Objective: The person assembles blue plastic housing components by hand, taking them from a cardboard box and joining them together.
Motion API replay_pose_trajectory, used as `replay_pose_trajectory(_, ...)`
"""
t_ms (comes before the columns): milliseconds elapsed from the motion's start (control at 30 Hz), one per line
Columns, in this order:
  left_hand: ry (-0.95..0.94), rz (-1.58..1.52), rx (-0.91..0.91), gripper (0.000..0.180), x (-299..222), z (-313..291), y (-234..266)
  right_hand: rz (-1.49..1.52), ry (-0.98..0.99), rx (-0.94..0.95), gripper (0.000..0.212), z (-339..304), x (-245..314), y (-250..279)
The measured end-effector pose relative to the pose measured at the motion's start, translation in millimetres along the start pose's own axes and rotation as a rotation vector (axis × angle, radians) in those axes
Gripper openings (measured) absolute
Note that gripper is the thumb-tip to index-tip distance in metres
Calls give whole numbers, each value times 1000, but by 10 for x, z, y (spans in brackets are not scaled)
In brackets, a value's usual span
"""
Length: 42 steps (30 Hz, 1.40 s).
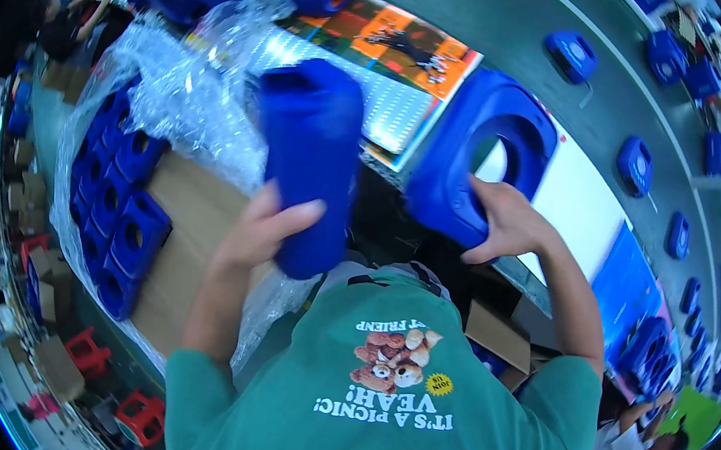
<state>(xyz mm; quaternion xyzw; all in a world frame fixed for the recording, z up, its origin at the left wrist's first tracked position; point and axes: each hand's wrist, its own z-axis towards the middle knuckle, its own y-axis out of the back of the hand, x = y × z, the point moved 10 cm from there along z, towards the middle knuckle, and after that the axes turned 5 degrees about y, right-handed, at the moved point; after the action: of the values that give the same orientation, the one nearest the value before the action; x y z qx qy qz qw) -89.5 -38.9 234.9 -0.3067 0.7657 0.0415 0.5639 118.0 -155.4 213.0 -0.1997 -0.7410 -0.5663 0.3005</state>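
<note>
While the left hand (267, 228), fingers probably wrapped out of sight, holds a motion-blurred blue housing (310, 161) in front of the perforated panel (396, 109), the right hand (508, 220), half open, grips a ringed housing (447, 168) right of that panel, where weak one-handed purchase could drop either.

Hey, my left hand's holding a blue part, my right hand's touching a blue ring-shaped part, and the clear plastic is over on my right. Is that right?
Not quite: the head view shows the clear plastic on your left, not your right. Your left hand is holding a blue part, and your right hand is touching a blue ring-shaped part.
</note>
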Motion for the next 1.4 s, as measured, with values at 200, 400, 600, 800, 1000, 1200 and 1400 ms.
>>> replay_pose_trajectory(200,-33,602,105,65,775,2142,-1775,-170,-382,104,109,-1478,-1236,-174)
replay_pose_trajectory(400,264,1014,47,83,1577,3015,-2816,-186,-420,100,109,-2258,-1908,-388)
replay_pose_trajectory(600,419,925,-59,92,2051,3272,-3151,18,-528,95,115,-2503,-2247,-434)
replay_pose_trajectory(800,280,645,-25,87,1553,3008,-2690,-199,-482,-63,107,-2233,-1875,-8)
replay_pose_trajectory(1000,-198,312,-194,43,915,1568,-1059,83,-292,-292,73,-1113,-1019,238)
replay_pose_trajectory(1200,-400,235,-1025,28,998,-875,1682,234,25,-68,49,957,408,-831)
replay_pose_trajectory(1400,5,325,-1752,29,2281,-3801,3366,-18,528,252,45,3055,2481,-2665)
